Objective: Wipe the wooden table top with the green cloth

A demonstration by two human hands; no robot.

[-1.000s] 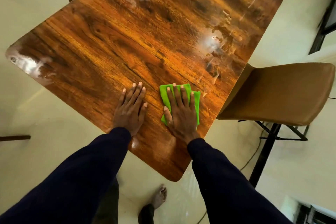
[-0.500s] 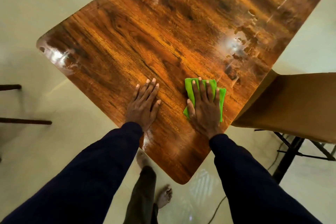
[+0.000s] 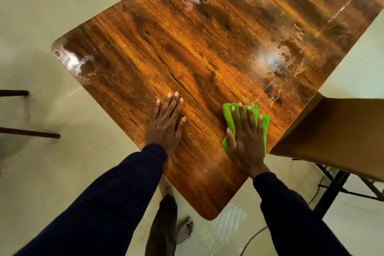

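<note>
While your left hand (image 3: pixel 166 124) lies flat, fingers straight, on the wooden table top (image 3: pixel 207 48), your right hand (image 3: pixel 246 137) presses the green cloth (image 3: pixel 227 111), fingers straight.

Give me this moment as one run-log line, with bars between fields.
phase: wipe | right hand: flat on green cloth | left hand: flat on table top | smears: unwiped
</note>
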